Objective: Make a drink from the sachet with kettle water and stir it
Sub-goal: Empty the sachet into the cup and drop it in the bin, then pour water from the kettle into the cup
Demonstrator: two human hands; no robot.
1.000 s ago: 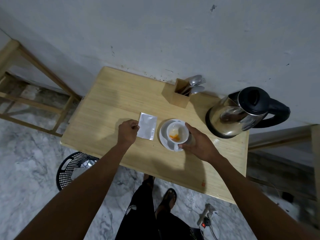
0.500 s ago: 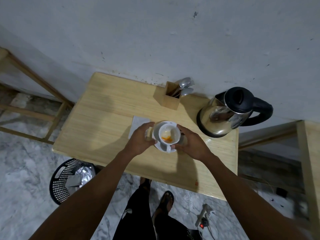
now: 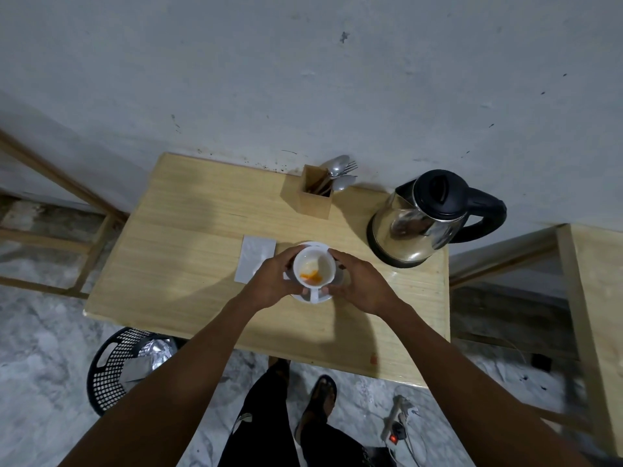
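Observation:
A white cup (image 3: pixel 314 268) with orange powder at its bottom stands on a white saucer (image 3: pixel 312 246) near the middle of the wooden table (image 3: pixel 188 264). My left hand (image 3: pixel 269 281) wraps the cup's left side and my right hand (image 3: pixel 357 284) wraps its right side; the cup's handle points toward me between them. A silver sachet (image 3: pixel 254 259) lies flat just left of the saucer, partly under my left hand. The steel kettle (image 3: pixel 418 224) with a black lid and handle stands at the table's right rear.
A wooden holder (image 3: pixel 315 197) with spoons and a fork stands at the back by the wall. A black waste basket (image 3: pixel 124 365) sits on the floor at the left. A power strip (image 3: pixel 394 423) lies on the floor. Another wooden table (image 3: pixel 593 315) is at the right.
My left hand left the sachet and came to the cup's left side. Both hands now hold the cup. The camera view shifted slightly.

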